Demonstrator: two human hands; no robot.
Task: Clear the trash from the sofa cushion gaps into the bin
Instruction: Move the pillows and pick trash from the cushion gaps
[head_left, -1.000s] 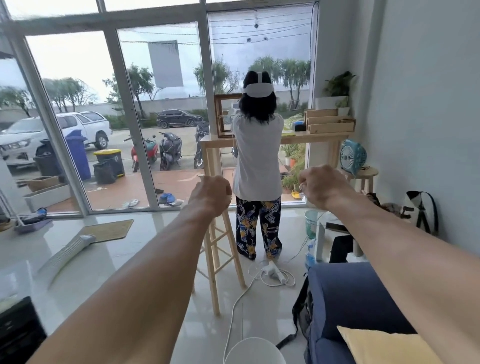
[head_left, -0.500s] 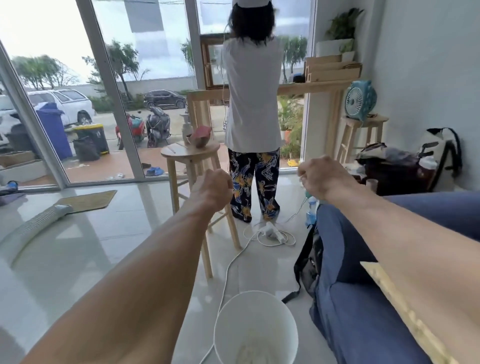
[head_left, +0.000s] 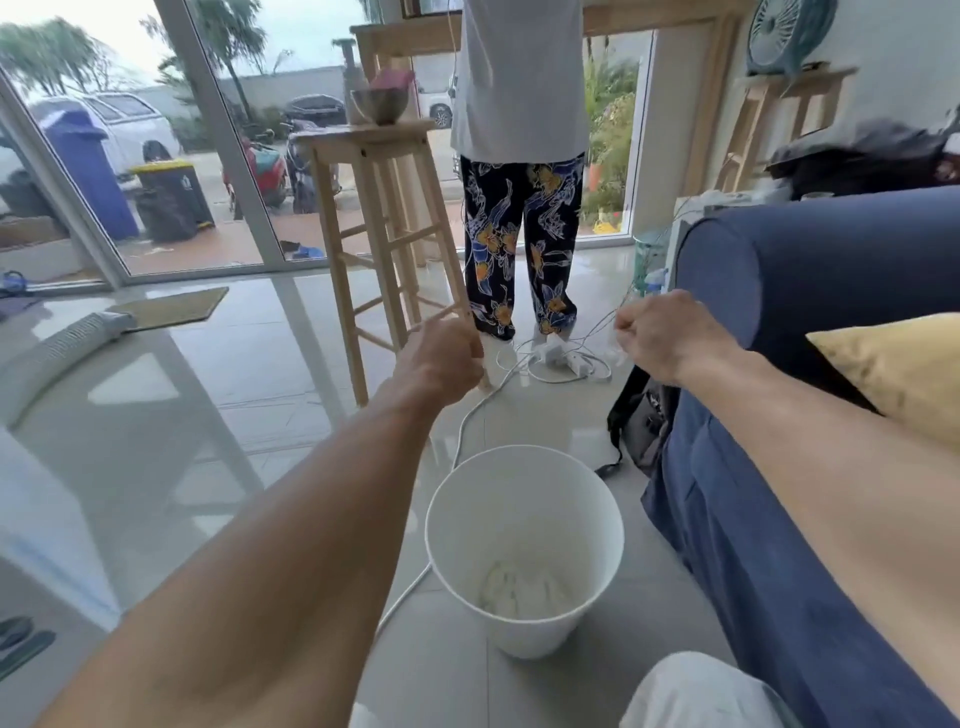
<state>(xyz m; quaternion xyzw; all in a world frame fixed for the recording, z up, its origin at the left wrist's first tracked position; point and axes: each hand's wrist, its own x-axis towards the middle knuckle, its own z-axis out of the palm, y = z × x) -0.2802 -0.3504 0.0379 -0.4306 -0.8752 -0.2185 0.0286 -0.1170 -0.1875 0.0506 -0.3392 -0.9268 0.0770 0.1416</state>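
Bin (head_left: 524, 499) now fully visible, view tilted down

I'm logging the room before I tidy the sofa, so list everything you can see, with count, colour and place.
sofa: one, blue, right side
cushion: one, yellow, on the sofa
bin: one, white, on the floor beside the sofa
scraps: small heap, pale, in the bin
stool: one, pale wood, centre
bowl: one, grey, on the stool
standing person: one, white top, patterned trousers, behind the stool
power strip: one, white, with cables, at that person's feet
backpack: one, black, against the sofa
fan: one, blue, top right
doormat: one, tan, left
left hand: fist, before the stool
right hand: fist, near the sofa arm
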